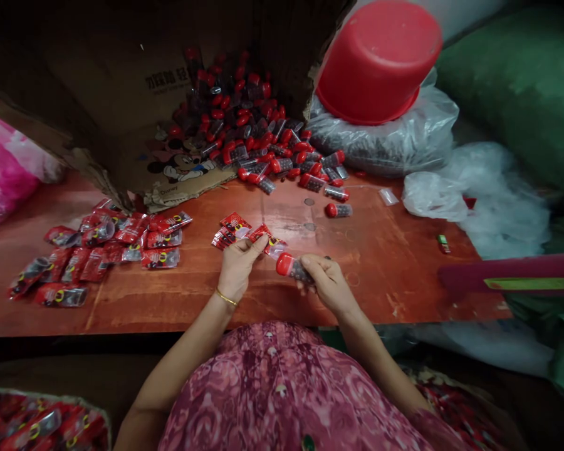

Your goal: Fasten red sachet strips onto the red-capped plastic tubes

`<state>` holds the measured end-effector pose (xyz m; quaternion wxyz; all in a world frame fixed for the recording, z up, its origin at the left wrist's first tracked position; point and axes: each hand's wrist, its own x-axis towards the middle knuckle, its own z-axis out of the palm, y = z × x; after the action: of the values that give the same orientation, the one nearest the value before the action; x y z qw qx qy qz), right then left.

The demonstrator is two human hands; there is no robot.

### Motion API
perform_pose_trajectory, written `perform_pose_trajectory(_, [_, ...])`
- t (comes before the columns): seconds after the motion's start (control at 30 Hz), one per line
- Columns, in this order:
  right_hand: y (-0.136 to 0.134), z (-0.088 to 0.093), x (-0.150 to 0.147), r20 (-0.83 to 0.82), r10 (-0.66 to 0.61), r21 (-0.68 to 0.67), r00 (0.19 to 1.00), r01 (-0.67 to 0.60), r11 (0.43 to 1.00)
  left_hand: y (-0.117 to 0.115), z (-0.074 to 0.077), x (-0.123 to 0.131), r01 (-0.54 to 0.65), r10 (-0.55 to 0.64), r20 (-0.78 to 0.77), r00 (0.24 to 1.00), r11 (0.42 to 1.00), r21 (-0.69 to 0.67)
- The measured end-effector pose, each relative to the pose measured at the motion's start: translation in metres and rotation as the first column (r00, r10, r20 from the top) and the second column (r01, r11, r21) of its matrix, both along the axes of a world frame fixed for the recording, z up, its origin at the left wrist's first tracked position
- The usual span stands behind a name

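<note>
My left hand (239, 263) pinches a red printed plastic sleeve (275, 244) between thumb and finger, just above the table. A small clear bottle with a red cap (286, 264) and dark contents lies in my right hand (326, 282), its cap pointing toward the sleeve. The fingers of the right hand are closed round the bottle's lower end and hide part of it. Beside my left hand lies a small stack of flat red sleeves (230, 229). Farther left is a pile of bottles wrapped in red sleeves (122, 238).
An open cardboard box (178, 188) on its side spills a heap of red-capped bottles (258, 141) onto the red table (390, 269). At the back right, an upturned red tub (380, 56) sits on a filled plastic bag (380, 147). Crumpled clear bags (493, 188) lie at right.
</note>
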<state>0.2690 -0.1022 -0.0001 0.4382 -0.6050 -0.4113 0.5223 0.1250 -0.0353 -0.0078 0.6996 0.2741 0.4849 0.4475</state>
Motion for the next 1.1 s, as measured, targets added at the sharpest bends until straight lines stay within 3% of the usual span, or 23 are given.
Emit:
perform_pose_trajectory(0.3, [0.008, -0.006, -0.001, -0.038, -0.007, -0.046, 0.999, 0.005, 0.999, 0.004, -0.015, -0.006, 0.076, -0.062, -0.081, 0.995, 0.98, 0.184])
perform_pose_trajectory(0.43, [0.01, -0.009, -0.006, -0.01, -0.039, 0.012, 0.999, 0.039, 0.999, 0.002, -0.01, 0.0, 0.086, -0.089, 0.025, 0.996, 0.992, 0.094])
perform_pose_trajectory(0.6, [0.011, -0.016, -0.01, 0.03, -0.026, 0.067, 0.999, 0.024, 0.997, -0.002, -0.01, 0.007, 0.08, -0.086, 0.069, 0.994, 0.994, 0.08])
perform_pose_trajectory(0.77, [0.012, -0.033, -0.02, 0.148, -0.198, 0.224, 0.969, 0.163, 0.961, -0.007, -0.013, 0.013, 0.041, -0.04, 0.151, 0.988, 0.999, -0.004])
perform_pose_trajectory(0.97, [0.018, -0.038, -0.034, -0.036, -0.227, 0.13, 0.973, 0.23, 0.964, -0.008, -0.011, 0.016, -0.033, 0.058, 0.267, 0.962, 0.995, -0.099])
perform_pose_trajectory(1.1, [0.021, -0.033, -0.036, -0.026, -0.234, 0.138, 0.972, 0.235, 0.962, -0.009, -0.01, 0.016, -0.035, 0.059, 0.26, 0.964, 0.995, -0.095])
